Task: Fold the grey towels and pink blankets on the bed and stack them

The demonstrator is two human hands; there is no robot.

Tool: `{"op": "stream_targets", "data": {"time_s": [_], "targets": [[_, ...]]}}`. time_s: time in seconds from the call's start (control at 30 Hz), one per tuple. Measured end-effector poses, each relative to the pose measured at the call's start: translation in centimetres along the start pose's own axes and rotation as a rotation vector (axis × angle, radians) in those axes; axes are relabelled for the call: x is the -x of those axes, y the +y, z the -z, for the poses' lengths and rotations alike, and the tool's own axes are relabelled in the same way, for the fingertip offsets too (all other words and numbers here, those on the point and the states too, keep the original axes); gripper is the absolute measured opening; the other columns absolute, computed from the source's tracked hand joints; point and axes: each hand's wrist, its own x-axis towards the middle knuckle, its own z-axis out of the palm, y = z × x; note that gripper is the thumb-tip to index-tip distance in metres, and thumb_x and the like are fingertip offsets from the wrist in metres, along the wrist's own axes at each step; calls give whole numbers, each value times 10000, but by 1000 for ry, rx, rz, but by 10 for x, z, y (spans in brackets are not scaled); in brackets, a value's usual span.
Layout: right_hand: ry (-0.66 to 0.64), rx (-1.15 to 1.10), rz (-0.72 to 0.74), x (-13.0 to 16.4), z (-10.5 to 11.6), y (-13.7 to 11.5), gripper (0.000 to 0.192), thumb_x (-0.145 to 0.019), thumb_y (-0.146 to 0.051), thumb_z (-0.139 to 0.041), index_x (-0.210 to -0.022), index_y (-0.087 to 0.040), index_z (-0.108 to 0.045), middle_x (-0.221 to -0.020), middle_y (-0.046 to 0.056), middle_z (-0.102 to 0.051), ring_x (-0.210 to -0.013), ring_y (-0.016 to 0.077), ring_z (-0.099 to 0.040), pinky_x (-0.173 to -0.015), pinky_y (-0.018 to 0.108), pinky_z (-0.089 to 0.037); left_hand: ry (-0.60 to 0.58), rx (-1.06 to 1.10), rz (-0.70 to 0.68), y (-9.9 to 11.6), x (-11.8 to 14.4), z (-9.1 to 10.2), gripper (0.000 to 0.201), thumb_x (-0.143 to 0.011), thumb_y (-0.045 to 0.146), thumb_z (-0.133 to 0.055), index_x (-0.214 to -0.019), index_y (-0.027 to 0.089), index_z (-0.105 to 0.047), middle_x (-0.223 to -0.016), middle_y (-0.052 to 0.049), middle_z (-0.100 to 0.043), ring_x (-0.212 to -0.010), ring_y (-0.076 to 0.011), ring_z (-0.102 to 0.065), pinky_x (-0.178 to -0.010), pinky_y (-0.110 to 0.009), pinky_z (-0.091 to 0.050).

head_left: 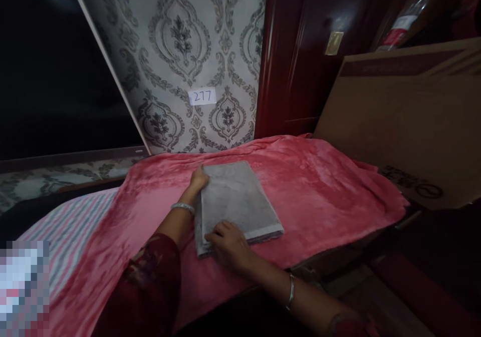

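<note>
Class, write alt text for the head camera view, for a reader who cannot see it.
Two hands rest on a folded grey towel lying on a pink blanket: the left hand at its far corner, the right hand at its near edge. Patterned wallpaper bearing a label "277" and a cardboard box stand behind.

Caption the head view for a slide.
Both hands, left and right, rest on a folded grey towel atop a pink blanket.

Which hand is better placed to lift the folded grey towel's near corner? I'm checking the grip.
Probably the right hand: it rests on the folded grey towel's near corner; the left hand lies at the far edge.
</note>
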Motion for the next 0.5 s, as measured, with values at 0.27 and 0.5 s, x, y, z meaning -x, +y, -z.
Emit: {"op": "stream_targets", "data": {"time_s": [0.27,0.5], "targets": [[-75,-44,-206,-29,62,60,455,-1039,-400,-450,-1412,-172,-576,-1328,149,-614,-1229,239,-549,-1042,372,-414,-66,-139,-10,-4,44,3,793,-844,191,-547,-1584,206,-263,-1363,-199,-616,-1181,-350,-649,-944,-436,-521],[-374,119,-305,-25,47,95,702,-1010,-605,-399,-1619,-281,-270,-1686,112,-139,-1553,359,-84,-1223,584,-121,-11,-156,-19,-11,61,-6,673,-911,155,-414,-1573,233,-320,-1411,-190,-551,-1126,-334,-672,-948,-447,-524]]}}
